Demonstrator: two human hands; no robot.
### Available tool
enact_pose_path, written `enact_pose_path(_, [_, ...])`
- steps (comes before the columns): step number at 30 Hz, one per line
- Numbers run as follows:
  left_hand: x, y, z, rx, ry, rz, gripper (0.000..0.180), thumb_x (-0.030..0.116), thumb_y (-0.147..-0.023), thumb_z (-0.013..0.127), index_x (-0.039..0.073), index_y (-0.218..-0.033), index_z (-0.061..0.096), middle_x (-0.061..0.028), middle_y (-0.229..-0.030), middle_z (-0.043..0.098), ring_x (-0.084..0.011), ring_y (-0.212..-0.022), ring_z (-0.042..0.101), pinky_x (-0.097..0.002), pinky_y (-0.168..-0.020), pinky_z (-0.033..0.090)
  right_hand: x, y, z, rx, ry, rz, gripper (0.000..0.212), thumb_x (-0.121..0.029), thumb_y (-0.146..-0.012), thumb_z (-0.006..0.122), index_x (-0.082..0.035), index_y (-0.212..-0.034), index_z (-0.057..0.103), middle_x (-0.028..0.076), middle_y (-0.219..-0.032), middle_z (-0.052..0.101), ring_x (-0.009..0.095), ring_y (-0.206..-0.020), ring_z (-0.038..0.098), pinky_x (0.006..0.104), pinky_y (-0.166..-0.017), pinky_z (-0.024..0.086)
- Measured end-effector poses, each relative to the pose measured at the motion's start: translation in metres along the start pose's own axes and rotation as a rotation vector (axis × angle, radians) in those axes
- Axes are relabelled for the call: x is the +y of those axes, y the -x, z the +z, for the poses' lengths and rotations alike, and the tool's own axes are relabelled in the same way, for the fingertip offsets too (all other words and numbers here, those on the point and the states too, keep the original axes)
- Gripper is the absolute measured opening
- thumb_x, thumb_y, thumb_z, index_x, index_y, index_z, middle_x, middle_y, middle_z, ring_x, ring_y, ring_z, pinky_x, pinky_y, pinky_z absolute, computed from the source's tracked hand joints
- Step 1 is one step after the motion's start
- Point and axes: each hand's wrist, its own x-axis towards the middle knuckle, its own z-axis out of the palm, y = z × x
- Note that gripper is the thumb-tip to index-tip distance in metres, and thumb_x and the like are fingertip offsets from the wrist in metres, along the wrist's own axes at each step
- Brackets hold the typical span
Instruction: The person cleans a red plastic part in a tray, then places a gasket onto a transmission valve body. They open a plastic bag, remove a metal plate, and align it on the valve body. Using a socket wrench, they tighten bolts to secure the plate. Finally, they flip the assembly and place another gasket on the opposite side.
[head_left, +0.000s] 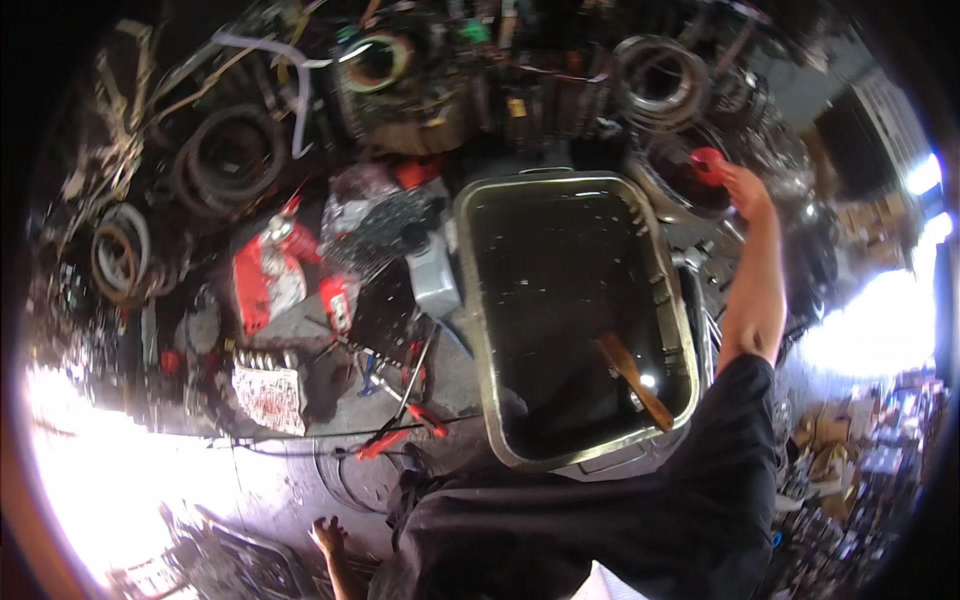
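Stretched out to the far right, my right hand (742,190) has its fingers closed on a small rounded red object (707,166); blur leaves its exact kind unclear. Behind that object lies a round dark pan or ring (668,185). My left hand (328,538) hangs low at the left, its fingers apart and nothing in them. In front of my body stands a large rectangular tub (478,330) with a pale rim, holding dark liquid. A brush with a wooden handle (652,400) leans inside its near right corner.
Left of the tub lie a red spray can (338,303), a grey box-like part (433,280), red-handled pliers or cutters (385,442) and a red-stained cloth or pad (270,398). Metal rings (660,82) and machine parts crowd the far side. Cardboard (832,432) sits at the right.
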Motion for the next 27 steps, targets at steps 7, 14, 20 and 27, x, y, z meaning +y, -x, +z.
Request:
enact_pose_path(7, [0.025,-0.011,0.005,0.114,-0.251,0.189,0.045,0.025,-0.084,0.082,-0.003,-0.116,0.067,-0.0235,-0.119,0.060,-0.0321,-0.096,0.067,-0.0434,-0.075,0.057,-0.025,0.055,0.004,-0.364,-0.303,-0.137,0.039,-0.028,-0.100,0.066,-0.011,-0.135,0.061,-0.004,-0.092,0.061,0.008,-0.064,0.048,0.0227,-0.060,0.040])
enact_pose_path(14, [0.211,-0.042,-0.011,0.052,0.254,0.750,0.025,0.014,-0.090,0.074,0.003,-0.112,0.071,-0.0128,-0.112,0.064,-0.0210,-0.079,0.070,-0.0337,-0.072,0.056,-0.050,0.246,0.137,-0.346,-0.422,-0.101,0.029,-0.038,-0.096,0.074,-0.013,-0.092,0.059,-0.001,-0.081,0.058,0.012,-0.070,0.051,0.0276,-0.063,0.040])
enact_pose_path(20, [0.286,-0.096,-0.023,-0.121,0.409,0.894,0.022,0.009,-0.088,0.074,0.002,-0.108,0.072,-0.0120,-0.109,0.067,-0.0188,-0.080,0.071,-0.0303,-0.073,0.056,-0.052,0.448,0.292,-0.549,-0.493,-0.098,0.026,-0.036,-0.099,0.069,-0.011,-0.094,0.062,0.000,-0.078,0.058,0.013,-0.068,0.050,0.0288,-0.059,0.039])
enact_pose_path(27, [0.308,-0.136,-0.026,-0.068,0.349,0.939,0.021,0.005,-0.085,0.073,0.004,-0.106,0.073,-0.0127,-0.108,0.067,-0.0229,-0.075,0.071,-0.0324,-0.069,0.056,0.001,0.583,0.471,-0.702,-0.391,-0.005,0.024,-0.032,-0.097,0.071,-0.009,-0.106,0.069,0.002,-0.082,0.066,0.013,-0.067,0.057,0.0288,-0.060,0.042])
